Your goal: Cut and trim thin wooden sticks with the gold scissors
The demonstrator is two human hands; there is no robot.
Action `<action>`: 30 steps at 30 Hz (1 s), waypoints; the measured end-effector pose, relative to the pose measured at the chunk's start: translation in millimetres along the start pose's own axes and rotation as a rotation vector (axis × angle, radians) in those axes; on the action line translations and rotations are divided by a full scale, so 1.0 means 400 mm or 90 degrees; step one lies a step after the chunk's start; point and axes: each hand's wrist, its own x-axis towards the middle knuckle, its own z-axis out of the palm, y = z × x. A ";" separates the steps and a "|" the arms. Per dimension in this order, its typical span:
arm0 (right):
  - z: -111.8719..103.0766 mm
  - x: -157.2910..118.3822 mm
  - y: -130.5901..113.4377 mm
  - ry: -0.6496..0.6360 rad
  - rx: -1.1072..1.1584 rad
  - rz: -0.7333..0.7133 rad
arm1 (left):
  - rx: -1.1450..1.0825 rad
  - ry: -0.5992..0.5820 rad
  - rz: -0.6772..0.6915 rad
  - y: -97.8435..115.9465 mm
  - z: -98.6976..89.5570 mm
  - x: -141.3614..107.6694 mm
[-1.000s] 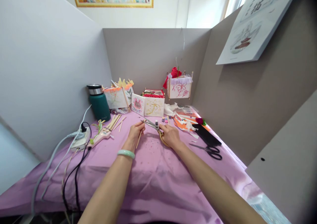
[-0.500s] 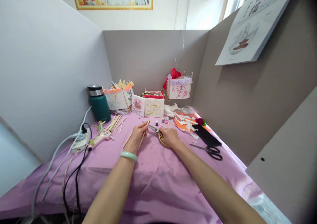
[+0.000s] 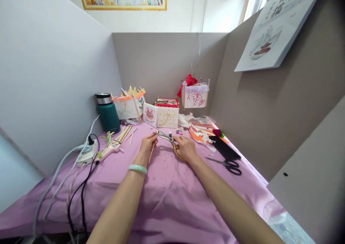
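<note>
My left hand (image 3: 147,145) is closed around a thin wooden stick (image 3: 151,153), whose lower end slants down below the fingers. My right hand (image 3: 185,148) grips a pair of gold-handled scissors (image 3: 170,139). The scissor blades are parted and point left, with their tips right at my left fingertips near the top of the stick. Whether the blades touch the stick I cannot tell. More wooden sticks (image 3: 124,133) lie to the left, beside a pale pink glue gun (image 3: 109,150).
A green bottle (image 3: 108,114) and a power strip (image 3: 90,152) with cables stand at left. Decorated paper boxes (image 3: 167,117) line the back, and a flowered lantern (image 3: 196,96) hangs there. Black scissors (image 3: 229,165) and a dark phone-like slab (image 3: 225,147) lie at right.
My left hand has shifted slightly left with the stick. The scissor blades have spread wider and reached further left, up to my left fingertips.
</note>
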 end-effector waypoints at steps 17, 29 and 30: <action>0.006 0.009 0.008 -0.080 0.002 0.014 | -0.014 0.032 -0.012 0.000 -0.004 0.002; 0.013 0.000 0.005 -0.032 0.009 0.015 | 0.016 0.056 0.009 0.000 -0.008 0.006; 0.011 0.000 0.003 -0.036 0.005 0.015 | 0.020 0.055 0.011 0.000 -0.007 0.006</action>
